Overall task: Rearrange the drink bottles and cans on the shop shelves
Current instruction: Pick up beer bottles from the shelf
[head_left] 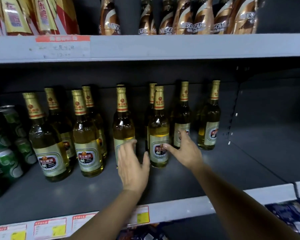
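Nearest the camera runs the grey front lip of the shelf [180, 212], with price tags [49, 228] stuck along it, and both forearms reach over it into the bay. The left hand [132, 166] is spread, its fingers [128, 144] relaxed and holding nothing, just in front of the lower label of a beer bottle [123, 122] that they partly cover; whether they touch the glass cannot be told. The right hand [184, 149] is also spread wide and empty, its thumb tip at the label of the front centre bottle [158, 129] and its fingers near the label of the bottle behind [182, 118]. Judging by this, the step in hand is the reach to take hold of two bottles, one per hand, so as to regroup the loose row. The next move calls for each hand to close round a bottle body at label height and lift or slide it without knocking its neighbours, since the glass stands close together. All the beer bottles stand upright on the shelf floor, long axis vertical, gold-foil necks pointing up and labels facing out. Left of them sit green cans [3, 161], stacked. Further right stands a lone bottle [210, 122]. On the upper shelf [163, 47] stand coffee bottles [185, 16] and red-and-yellow cartons [33, 14].
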